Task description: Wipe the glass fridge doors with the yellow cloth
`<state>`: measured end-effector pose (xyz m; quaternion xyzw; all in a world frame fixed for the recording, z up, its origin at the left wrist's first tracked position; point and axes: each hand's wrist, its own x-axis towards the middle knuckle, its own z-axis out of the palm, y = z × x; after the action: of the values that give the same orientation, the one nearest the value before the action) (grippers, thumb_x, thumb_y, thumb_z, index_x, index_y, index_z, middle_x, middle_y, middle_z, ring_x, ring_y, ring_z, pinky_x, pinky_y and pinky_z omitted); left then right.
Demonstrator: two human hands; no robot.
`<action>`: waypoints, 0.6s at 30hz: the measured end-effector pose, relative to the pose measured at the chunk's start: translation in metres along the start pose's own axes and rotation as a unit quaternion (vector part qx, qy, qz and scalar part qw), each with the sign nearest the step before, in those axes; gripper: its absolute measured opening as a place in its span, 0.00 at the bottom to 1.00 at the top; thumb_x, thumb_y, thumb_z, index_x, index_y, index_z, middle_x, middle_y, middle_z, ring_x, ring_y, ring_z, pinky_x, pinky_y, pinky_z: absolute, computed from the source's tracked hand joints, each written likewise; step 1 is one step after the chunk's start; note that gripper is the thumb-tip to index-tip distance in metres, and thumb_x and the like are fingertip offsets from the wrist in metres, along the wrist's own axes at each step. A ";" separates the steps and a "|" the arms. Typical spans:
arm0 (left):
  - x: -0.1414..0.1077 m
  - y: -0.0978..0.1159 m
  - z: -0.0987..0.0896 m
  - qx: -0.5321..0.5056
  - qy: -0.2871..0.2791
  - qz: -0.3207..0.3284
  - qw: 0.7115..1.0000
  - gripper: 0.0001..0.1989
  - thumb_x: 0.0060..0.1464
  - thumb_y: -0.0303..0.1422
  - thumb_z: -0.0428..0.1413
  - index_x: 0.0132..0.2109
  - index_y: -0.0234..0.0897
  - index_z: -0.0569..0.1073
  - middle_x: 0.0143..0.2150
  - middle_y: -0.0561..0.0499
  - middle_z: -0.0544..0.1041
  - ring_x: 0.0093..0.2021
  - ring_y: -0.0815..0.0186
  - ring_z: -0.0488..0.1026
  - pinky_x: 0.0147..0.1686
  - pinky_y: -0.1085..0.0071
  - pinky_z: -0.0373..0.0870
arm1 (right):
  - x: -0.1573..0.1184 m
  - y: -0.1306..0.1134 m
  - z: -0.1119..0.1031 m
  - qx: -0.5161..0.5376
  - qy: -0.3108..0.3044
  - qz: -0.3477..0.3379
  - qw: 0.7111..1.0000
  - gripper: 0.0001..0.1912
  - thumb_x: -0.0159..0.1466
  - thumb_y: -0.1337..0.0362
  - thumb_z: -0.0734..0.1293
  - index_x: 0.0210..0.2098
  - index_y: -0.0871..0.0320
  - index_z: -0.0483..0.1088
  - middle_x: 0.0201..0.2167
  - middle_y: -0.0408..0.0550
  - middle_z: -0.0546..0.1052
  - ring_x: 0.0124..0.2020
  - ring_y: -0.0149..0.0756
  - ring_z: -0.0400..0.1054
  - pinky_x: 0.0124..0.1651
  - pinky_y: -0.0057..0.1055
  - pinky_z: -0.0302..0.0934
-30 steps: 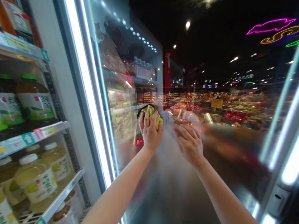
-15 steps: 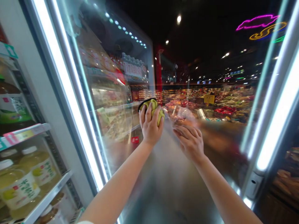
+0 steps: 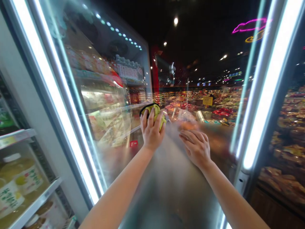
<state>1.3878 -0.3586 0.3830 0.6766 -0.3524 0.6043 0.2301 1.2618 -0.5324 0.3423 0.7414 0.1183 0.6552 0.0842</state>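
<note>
Clutching a yellow-green cloth (image 3: 156, 109), the left hand (image 3: 151, 136) works against the glass door (image 3: 168, 181), hazy toward six o'clock; the right hand (image 3: 199, 149), toward four, has loosely bent, empty-looking fingers.

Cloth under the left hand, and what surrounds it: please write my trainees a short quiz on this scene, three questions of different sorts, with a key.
1. Multiple choice. What is the main colour of the cloth under the left hand?
A. Red
B. Yellow-green
C. White

2. True or false. The right hand is holding a bottle.

3. Fill in the blank. At the lower left, bottles with yellowish contents stand behind the raised front edge of a ______.

Key: 1. B. 2. False; no bottle is in that hand. 3. Shelf.
</note>
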 end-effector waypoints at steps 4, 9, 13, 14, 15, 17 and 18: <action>-0.023 0.004 -0.001 -0.005 -0.071 0.161 0.984 0.25 0.63 0.35 0.57 0.66 0.51 0.69 0.68 0.48 0.70 0.73 0.51 0.58 0.71 0.49 0.55 | -0.008 0.008 -0.009 0.016 -0.004 -0.005 1.000 0.06 0.67 0.70 0.70 0.41 0.53 0.78 0.46 0.45 0.84 0.47 0.37 0.73 0.50 0.35 0.59; -0.017 0.011 0.003 0.009 0.020 -0.009 1.000 0.25 0.64 0.35 0.55 0.67 0.44 0.68 0.70 0.41 0.66 0.73 0.48 0.56 0.71 0.46 0.54 | -0.018 0.023 -0.024 0.001 -0.011 0.010 1.000 0.09 0.68 0.70 0.68 0.41 0.50 0.79 0.44 0.43 0.84 0.46 0.35 0.73 0.50 0.35 0.59; 0.015 0.050 0.020 -0.033 0.026 -0.052 0.998 0.26 0.65 0.35 0.54 0.68 0.43 0.67 0.73 0.43 0.62 0.75 0.49 0.51 0.72 0.46 0.51 | -0.021 0.034 -0.034 -0.003 -0.007 0.011 1.000 0.08 0.67 0.70 0.69 0.39 0.50 0.80 0.44 0.43 0.84 0.46 0.35 0.73 0.49 0.35 0.59; 0.017 0.058 0.024 -0.038 0.009 -0.022 0.999 0.25 0.64 0.35 0.54 0.67 0.44 0.68 0.72 0.44 0.63 0.75 0.49 0.51 0.72 0.47 0.50 | -0.023 0.037 -0.037 -0.005 -0.007 0.011 1.000 0.08 0.67 0.70 0.70 0.39 0.50 0.80 0.44 0.43 0.84 0.45 0.35 0.73 0.49 0.35 0.59; 0.015 0.063 0.026 -0.040 -0.012 0.017 0.999 0.25 0.64 0.35 0.55 0.67 0.45 0.69 0.71 0.45 0.65 0.75 0.50 0.52 0.73 0.47 0.50 | -0.024 0.040 -0.040 -0.009 -0.007 0.011 1.000 0.08 0.67 0.70 0.70 0.38 0.50 0.79 0.44 0.43 0.84 0.45 0.35 0.73 0.49 0.35 0.59; 0.001 0.065 0.028 -0.042 -0.048 0.093 0.994 0.24 0.63 0.35 0.56 0.65 0.48 0.71 0.69 0.47 0.68 0.73 0.51 0.56 0.72 0.48 0.52 | -0.028 0.045 -0.046 -0.015 -0.011 0.013 1.000 0.08 0.68 0.70 0.69 0.38 0.51 0.79 0.43 0.43 0.84 0.45 0.35 0.73 0.49 0.35 0.59; -0.007 0.063 0.027 -0.040 -0.060 0.118 0.990 0.24 0.63 0.35 0.57 0.65 0.50 0.71 0.68 0.48 0.70 0.73 0.51 0.58 0.72 0.49 0.53 | -0.031 0.048 -0.050 -0.016 -0.014 0.013 1.000 0.09 0.68 0.70 0.68 0.38 0.51 0.79 0.43 0.43 0.84 0.44 0.35 0.73 0.49 0.36 0.60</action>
<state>1.3579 -0.4182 0.3639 0.6553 -0.4667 0.5711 0.1630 1.2123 -0.5888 0.3327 0.7504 0.0968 0.6478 0.0891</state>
